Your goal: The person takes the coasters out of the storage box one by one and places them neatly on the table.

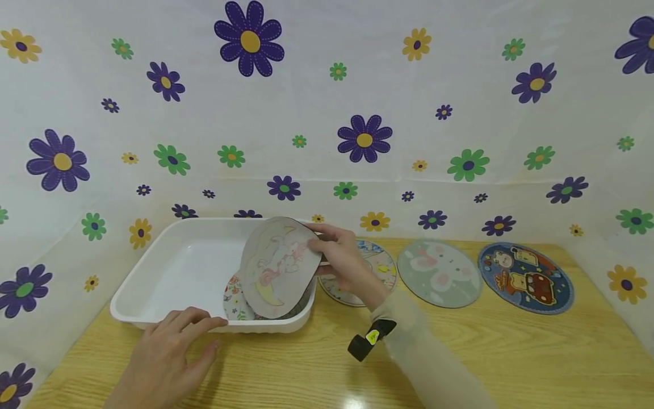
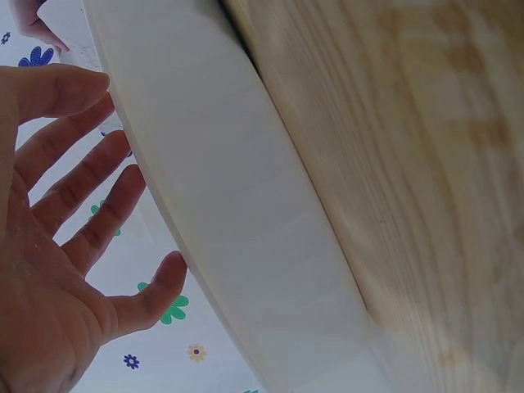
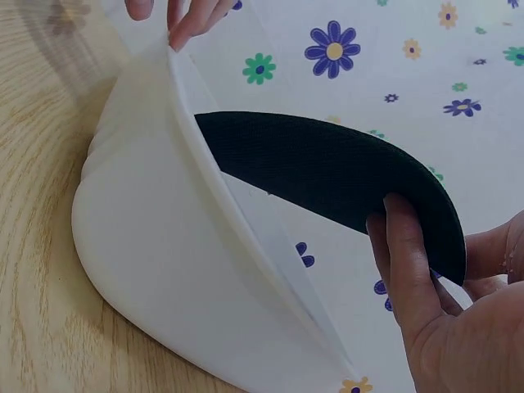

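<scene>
In the head view my right hand pinches the right edge of a round pale mat printed with a moon and a pink animal. It is tilted up over the right end of a white plastic basin. The right wrist view shows the mat's dark underside, my thumb and fingers on opposite faces. A floral round mat lies in the basin, partly covered. My left hand rests its fingertips on the basin's front rim, fingers spread; the left wrist view shows them along the basin wall.
Right of the basin, a row of round mats lies on the wooden table: a colourful one partly behind my right hand, a green rabbit one and a dark blue bear-and-car one. A flower-printed cloth stands behind.
</scene>
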### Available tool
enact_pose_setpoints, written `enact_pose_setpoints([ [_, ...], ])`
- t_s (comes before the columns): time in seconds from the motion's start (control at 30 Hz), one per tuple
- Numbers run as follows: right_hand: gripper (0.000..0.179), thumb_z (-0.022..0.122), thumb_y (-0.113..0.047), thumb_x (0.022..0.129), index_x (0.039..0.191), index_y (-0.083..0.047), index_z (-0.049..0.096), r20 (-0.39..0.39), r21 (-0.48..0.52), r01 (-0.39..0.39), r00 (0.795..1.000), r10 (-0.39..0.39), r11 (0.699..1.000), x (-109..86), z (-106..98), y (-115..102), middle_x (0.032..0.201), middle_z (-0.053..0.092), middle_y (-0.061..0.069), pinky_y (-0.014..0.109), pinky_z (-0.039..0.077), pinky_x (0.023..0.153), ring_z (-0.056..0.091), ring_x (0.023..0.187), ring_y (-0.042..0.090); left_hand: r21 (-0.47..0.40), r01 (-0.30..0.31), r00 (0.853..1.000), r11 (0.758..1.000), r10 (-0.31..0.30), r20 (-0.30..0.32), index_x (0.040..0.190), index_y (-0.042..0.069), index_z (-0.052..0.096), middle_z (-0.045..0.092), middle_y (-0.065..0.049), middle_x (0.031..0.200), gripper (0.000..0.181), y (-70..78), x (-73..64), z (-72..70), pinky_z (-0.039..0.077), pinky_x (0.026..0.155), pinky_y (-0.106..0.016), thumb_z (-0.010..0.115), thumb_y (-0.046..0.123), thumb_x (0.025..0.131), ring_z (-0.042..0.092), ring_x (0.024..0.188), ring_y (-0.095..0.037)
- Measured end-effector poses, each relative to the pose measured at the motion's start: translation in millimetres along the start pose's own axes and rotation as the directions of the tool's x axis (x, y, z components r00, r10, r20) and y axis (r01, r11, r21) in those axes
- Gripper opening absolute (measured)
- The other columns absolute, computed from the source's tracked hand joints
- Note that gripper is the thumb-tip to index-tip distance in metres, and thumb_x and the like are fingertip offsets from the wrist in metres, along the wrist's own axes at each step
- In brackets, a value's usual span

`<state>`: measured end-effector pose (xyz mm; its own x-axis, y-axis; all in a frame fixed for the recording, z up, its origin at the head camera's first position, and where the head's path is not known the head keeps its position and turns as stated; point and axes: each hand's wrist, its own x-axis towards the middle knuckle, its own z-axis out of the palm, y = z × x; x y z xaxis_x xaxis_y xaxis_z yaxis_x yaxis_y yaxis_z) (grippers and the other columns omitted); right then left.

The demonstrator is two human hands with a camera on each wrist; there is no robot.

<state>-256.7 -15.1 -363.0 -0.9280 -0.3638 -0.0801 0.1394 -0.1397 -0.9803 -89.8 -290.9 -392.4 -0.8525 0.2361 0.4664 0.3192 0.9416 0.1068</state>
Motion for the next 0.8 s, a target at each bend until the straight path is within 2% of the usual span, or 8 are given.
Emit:
enact_pose_setpoints([
  [0.17,0.039,0.057,-0.006,0.101,0.139,-0.012,0.062,-0.014,0.016,0.006,1.0,-0.006,1.0,-6.0,-3,-6,0.105,0.066,0.006,0.025,0.058,0.057,0.07,0.073,0.013,0.005,0.003,1.0,1.0,-0.003,0.002,0.103,0.029,0.076,0.069,0.007,0.1,0.029,0.1,-0.4,0.4,0.054,0.076,-0.049,0.084,0.021,0.076,0.066,0.092,-0.019],
  [0.43,0.039,0.057,-0.006,0.101,0.139,-0.012,0.062,-0.032,0.014,0.041,0.999,-0.041,0.999,-12.1,-7,-13,0.105,0.067,0.006,0.025,0.057,0.056,0.069,0.071,0.012,0.004,-0.029,0.999,1.0,0.029,-0.031,0.102,0.028,0.076,0.069,0.008,0.099,0.031,-1.5,-0.3,2.3,0.053,0.072,-0.046,0.085,0.02,0.074,0.066,0.089,-0.018],
  [0.8,0.039,0.057,-0.006,0.102,0.139,-0.012,0.062,-0.033,-0.008,0.067,0.997,-0.067,0.998,-22.5,-14,-22,0.109,0.068,0.007,0.028,0.06,0.058,0.071,0.073,0.012,0.01,-0.009,1.0,1.0,0.009,-0.018,0.102,0.028,0.077,0.07,0.007,0.098,0.03,-0.7,-0.1,1.6,0.054,0.072,-0.048,0.085,0.02,0.075,0.066,0.09,-0.019],
])
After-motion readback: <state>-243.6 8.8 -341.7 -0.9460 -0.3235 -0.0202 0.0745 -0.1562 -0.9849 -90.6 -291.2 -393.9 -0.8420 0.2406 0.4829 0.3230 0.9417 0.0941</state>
